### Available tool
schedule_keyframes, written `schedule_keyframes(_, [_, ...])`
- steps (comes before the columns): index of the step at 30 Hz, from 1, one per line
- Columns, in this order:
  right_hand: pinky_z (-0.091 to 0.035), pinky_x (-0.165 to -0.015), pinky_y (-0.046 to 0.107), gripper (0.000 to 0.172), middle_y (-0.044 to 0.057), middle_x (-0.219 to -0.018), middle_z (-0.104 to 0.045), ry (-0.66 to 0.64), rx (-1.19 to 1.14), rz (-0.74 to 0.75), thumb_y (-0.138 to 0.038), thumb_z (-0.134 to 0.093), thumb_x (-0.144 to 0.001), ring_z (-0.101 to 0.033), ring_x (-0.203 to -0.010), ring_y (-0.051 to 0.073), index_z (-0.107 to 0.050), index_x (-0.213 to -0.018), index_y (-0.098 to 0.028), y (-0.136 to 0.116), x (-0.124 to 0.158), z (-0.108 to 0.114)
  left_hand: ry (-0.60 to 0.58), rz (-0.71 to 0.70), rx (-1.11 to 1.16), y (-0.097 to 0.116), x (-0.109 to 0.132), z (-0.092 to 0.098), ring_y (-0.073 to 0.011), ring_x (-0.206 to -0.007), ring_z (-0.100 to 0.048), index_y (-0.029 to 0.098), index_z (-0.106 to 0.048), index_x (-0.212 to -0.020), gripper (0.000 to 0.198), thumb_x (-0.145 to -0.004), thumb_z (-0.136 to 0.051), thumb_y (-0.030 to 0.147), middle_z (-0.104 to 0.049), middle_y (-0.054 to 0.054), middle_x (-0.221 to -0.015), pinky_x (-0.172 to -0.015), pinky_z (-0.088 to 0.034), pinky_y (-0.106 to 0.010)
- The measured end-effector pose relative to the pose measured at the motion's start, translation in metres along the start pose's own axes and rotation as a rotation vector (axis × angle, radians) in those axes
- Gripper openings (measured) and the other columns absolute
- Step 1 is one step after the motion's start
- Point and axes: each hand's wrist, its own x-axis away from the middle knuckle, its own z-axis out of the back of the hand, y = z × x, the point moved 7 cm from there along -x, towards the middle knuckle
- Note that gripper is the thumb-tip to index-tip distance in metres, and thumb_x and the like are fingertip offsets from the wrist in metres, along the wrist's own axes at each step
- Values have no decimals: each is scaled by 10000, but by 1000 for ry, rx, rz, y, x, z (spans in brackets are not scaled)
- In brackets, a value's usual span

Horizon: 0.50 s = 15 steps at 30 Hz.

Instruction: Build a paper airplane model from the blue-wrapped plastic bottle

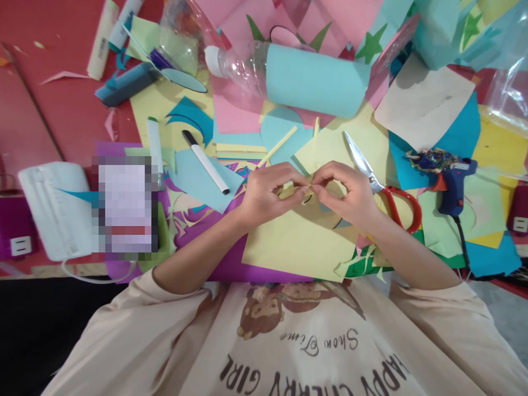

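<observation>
Over a sheet of pale yellow paper (284, 247), my left hand (272, 192) and my right hand (350, 192) meet at their fingertips. Both pinch a small strip of yellow paper (309, 186), mostly covered by the fingers. Just beyond them lies a thin rolled yellow paper stick (281, 145), with a shorter one (316, 127) beside it. Red-handled scissors (373, 181) rest partly open near my right hand. A white marker with a black cap (206, 162) lies to the left of my left hand.
A clear plastic bottle wrapped in light blue paper (317, 80) lies at the back. On the right sits a blue glue gun (454, 184) with its cord. A phone (126, 206) and a white device (55, 209) are on the left. Paper scraps (181, 212) surround my hands.
</observation>
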Motion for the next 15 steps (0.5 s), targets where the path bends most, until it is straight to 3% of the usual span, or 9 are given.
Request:
schedule_keyframes(9, [-477, -634, 248, 104, -19, -740, -607, -29, -23, -80, -172, -575, -866, -568, -680, 106, -545, -775, -213, 4, 0, -1, -41, 147, 29, -10, 0, -3, -51, -436, -388, 187, -665, -721, 236, -869, -624, 367, -646, 1, -633, -421, -311, -222])
schedule_keyframes(15, [-496, -661, 254, 86, -9, -795, -628, -19, -36, -136, -251, -633, -856, -586, -721, 115, -559, -831, -214, 12, 0, -1, 59, 307, 200, -24, 4, -2, -86, -637, -600, 177, -637, -775, 289, -842, -651, 458, -669, -11, -748, -569, -488, -208])
